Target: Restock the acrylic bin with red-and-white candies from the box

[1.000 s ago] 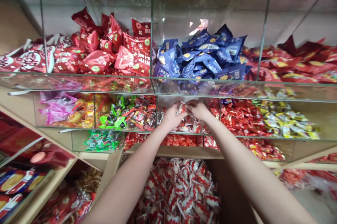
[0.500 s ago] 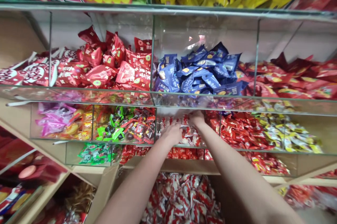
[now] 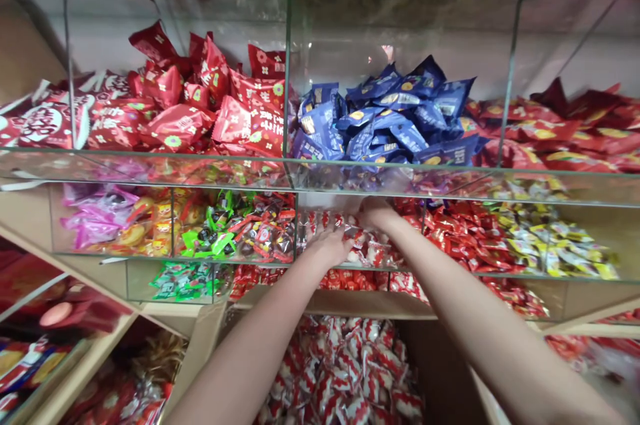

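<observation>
Both my hands reach into a middle compartment of the lower glass shelf, among red-and-white wrapped candies (image 3: 373, 252). My left hand (image 3: 330, 246) rests palm down on these candies, its fingers stretched out and apart. Farther back on the right, my right hand (image 3: 377, 213) is bent toward the left over the same candies. Its fingers are blurred and partly hidden behind the glass, so I cannot tell what they hold. Below my forearms stands an open cardboard box (image 3: 340, 303) with many more red-and-white candies (image 3: 345, 372) inside.
A glass shelf edge (image 3: 225, 173) runs just above my hands. Over it lie blue packets (image 3: 385, 122) and red packets (image 3: 175, 122). Green and dark candies (image 3: 215, 232) fill the compartment to the left, red candies (image 3: 465, 238) and yellow-white candies (image 3: 570, 245) those to the right.
The view has tilted down and come slightly closer to the shelf. Both hands stay in the candy compartment, with my left hand still spread on the candies.
</observation>
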Demonstrator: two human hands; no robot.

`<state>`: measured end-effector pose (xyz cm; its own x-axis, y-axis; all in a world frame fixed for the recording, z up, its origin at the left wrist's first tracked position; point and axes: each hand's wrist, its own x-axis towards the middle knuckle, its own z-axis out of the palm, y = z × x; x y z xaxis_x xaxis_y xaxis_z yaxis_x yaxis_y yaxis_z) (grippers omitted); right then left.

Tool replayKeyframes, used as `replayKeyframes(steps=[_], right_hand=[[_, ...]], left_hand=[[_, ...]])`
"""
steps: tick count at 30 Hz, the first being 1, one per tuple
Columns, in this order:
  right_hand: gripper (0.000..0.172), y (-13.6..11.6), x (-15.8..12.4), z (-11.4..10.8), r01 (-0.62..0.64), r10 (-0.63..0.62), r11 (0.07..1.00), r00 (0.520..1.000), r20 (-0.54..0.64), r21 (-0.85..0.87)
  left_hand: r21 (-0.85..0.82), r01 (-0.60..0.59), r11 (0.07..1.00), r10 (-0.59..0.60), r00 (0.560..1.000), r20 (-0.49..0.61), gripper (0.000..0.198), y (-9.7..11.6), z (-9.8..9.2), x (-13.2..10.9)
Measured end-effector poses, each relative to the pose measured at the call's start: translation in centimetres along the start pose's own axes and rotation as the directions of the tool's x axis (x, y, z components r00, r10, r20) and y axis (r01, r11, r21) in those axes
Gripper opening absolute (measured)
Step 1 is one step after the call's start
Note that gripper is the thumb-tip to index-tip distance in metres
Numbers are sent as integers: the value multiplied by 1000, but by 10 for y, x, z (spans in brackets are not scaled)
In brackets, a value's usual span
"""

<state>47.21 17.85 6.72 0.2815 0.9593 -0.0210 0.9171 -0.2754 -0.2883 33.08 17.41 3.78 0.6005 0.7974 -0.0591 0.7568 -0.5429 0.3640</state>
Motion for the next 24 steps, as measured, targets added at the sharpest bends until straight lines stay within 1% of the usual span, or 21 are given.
replayKeyframes(steps=[2,4,6,11,14,17,20,22,23,24], right_hand=[[9,2,-7,-6,33,-27,996,997,76,-79],[8,3,-16,-9,71,-47,987,986,160,-147],[8,2,-24,-11,115,-73,975,975,212,-191],[2,-4,-37,-18,186,-116,948,958,263,-260],[6,-7,-42,-29,207,-130,936,955,266,-285],[10,-7,-52,-41,219,-160,929,964,213,-298],[18,-2,-72,-47,227,-208,926,974,94,-302],[21,4,-90,-44,236,-257,936,965,-48,-260],[20,7,-99,-41,245,-273,952,951,-145,-184],[18,10,-108,-36,257,-264,965,933,-244,-60]], left_hand=[[-2,-20,1000,20,1000,-5,53,1,1,0],[-9,-40,999,40,999,4,53,1,2,1],[-17,-45,999,45,999,15,52,2,3,3],[-46,-33,998,32,999,-8,48,3,1,1],[-91,-50,995,46,998,-43,41,2,0,0],[-168,-90,982,70,991,-117,34,2,-1,0],[-287,-147,947,89,974,-207,29,3,-6,2],[-388,-188,902,86,960,-265,32,3,-13,1],[-442,-207,873,84,956,-282,34,4,-17,-1],[-493,-226,840,87,954,-288,35,4,-20,-5]])
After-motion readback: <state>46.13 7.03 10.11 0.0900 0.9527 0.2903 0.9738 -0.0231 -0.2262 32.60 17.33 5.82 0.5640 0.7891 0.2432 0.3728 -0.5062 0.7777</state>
